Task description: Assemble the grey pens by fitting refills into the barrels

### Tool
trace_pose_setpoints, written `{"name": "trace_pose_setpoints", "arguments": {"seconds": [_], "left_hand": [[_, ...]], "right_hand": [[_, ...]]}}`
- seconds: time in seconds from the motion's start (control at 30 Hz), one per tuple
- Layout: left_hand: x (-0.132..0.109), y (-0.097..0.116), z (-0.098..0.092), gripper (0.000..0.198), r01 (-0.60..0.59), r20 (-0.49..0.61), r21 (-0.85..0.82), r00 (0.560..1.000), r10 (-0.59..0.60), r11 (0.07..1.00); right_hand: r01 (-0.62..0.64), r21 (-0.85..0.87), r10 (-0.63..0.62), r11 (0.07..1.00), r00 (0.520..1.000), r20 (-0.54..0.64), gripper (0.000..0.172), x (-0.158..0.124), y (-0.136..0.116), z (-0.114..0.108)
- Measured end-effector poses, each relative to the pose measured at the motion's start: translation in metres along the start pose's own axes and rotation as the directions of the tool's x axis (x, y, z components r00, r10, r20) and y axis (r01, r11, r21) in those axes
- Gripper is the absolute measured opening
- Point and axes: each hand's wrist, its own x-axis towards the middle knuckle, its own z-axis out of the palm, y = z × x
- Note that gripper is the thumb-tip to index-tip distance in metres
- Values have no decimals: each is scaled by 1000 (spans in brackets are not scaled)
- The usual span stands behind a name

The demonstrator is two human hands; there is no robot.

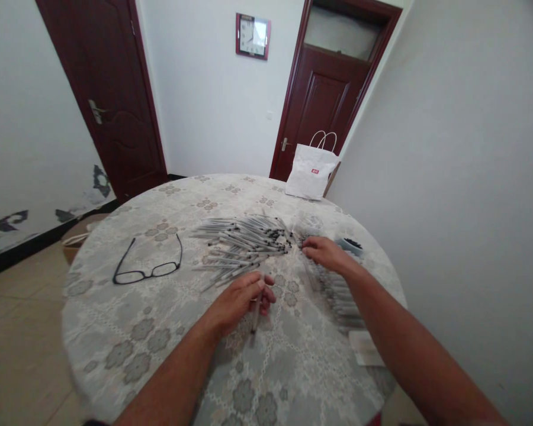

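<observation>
My left hand [251, 291] is closed around a slim, pale pen [256, 316], whose dark end points down toward the tablecloth. Just beyond that hand lies a loose pile of similar pens [244, 239], translucent grey with dark ends mostly turned to the right. My right hand [324, 253] is at the right of the pile, its fingers bent and close together; whatever is in them is too small and blurred to name. Under and beside my right forearm, more pens [344, 296] lie in a neat row, partly hidden. A small bowl of black pieces [352, 244] stands behind my right wrist.
Black-framed glasses [146, 273] lie open on the left of the round table [169, 337], covered with a patterned cloth. A white paper bag [311, 171] stands at the far edge. Clear crumpled plastic [310, 223] lies behind my right hand, and a pale flat block [365, 348] near my right forearm.
</observation>
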Motion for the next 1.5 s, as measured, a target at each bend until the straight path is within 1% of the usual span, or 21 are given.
{"name": "trace_pose_setpoints", "arguments": {"seconds": [0.03,0.1,0.17,0.2,0.27,0.37,0.43,0.5,0.57,0.6,0.67,0.73,0.77,0.83,0.9,1.03,1.1,1.17,1.23,1.3,1.5], "left_hand": [[-1,1,0,31,-19,-3,30,1000,19,999],[-2,3,0,30,-56,-42,114,997,61,992],[-2,3,-1,28,-81,-89,152,991,95,985],[0,1,-2,28,-91,-103,134,989,105,987],[3,-2,-3,28,-105,-120,59,986,112,993],[7,-3,-2,30,-105,-148,-1,984,104,994],[8,-1,-1,28,-98,-165,30,981,101,995],[6,3,0,26,-104,-170,97,978,120,990],[5,7,1,24,-110,-164,193,976,143,975],[4,8,1,24,-112,-152,242,977,152,964],[3,9,2,24,-83,-90,301,989,114,950],[4,8,2,26,-59,-34,310,997,73,949],[4,8,2,26,-56,-37,316,997,71,947],[5,8,1,27,-52,-85,343,993,86,938],[6,8,-1,27,-49,-164,364,980,115,930],[10,4,-7,27,-28,-292,382,945,150,924],[11,3,-8,27,-19,-317,390,936,154,920],[12,2,-8,27,-17,-331,397,930,160,918],[13,2,-8,28,-19,-351,398,921,171,917],[14,2,-9,28,-20,-371,395,911,180,918],[14,0,-14,27,-11,-411,390,893,185,921]], "right_hand": [[-12,-20,9,1000,992,-127,30,11,6,-12],[-38,-43,21,998,939,-344,43,28,16,-30],[-60,-44,33,997,892,-452,50,33,20,-38],[-60,-41,35,997,886,-463,49,31,19,-37],[-30,-39,12,999,910,-415,41,16,10,-25],[82,-12,-82,997,967,-239,28,-27,-18,15],[164,57,-156,985,979,-133,23,-59,-40,45],[202,125,-196,971,979,-60,17,-86,-58,72],[209,164,-202,964,978,-58,12,-104,-68,90],[207,162,-198,965,978,-70,10,-111,-70,95],[208,109,-198,972,976,-94,8,-121,-67,99],[212,-1,-211,977,973,-97,8,-130,-58,94],[213,-66,-218,975,972,-88,8,-136,-52,89],[207,-180,-222,962,973,-67,9,-150,-38,75],[188,-258,-213,947,975,-69,12,-165,-21,58],[80,-396,-172,915,964,-203,17,-189,22,22],[12,-467,-153,884,951,-267,19,-194,44,6],[-39,-518,-139,854,944,-299,20,-195,61,-4],[-69,-546,-121,835,945,-305,22,-192,72,-10],[-94,-562,-94,822,950,-296,23,-187,77,-12],[-182,-583,0,792,955,-297,26,-180,77,-5]]}}
